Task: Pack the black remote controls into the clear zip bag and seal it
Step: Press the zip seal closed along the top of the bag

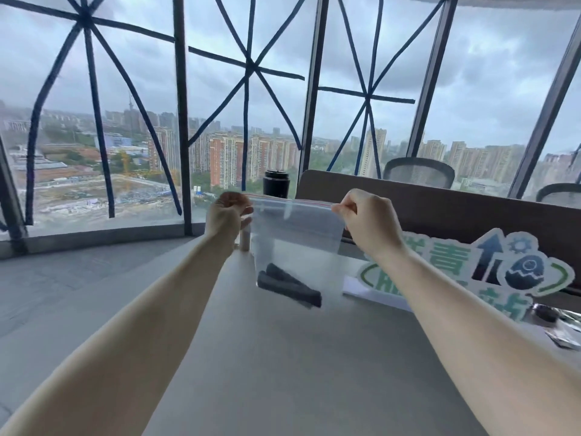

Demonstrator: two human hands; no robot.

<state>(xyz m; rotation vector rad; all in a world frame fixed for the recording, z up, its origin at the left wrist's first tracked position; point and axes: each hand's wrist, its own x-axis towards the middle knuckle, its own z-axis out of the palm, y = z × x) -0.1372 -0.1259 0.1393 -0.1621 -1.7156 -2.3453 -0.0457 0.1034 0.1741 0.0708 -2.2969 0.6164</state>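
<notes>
A clear zip bag (297, 234) with a red strip along its top hangs upright above the grey table (283, 372). My left hand (227, 215) pinches the bag's top left corner. At the top right corner my right hand (367, 220) pinches the same strip. Two black remote controls (287, 286) lie crossed at the bottom of the bag, slanting down to the right. Whether the strip is pressed closed along its length I cannot tell.
A black cylindrical tumbler (276, 183) stands behind the bag near the window. A brown divider panel (456, 209) runs along the table's right side, with a green and blue cut-out sign (490, 272) leaning at it. White paper (371, 292) lies under the sign.
</notes>
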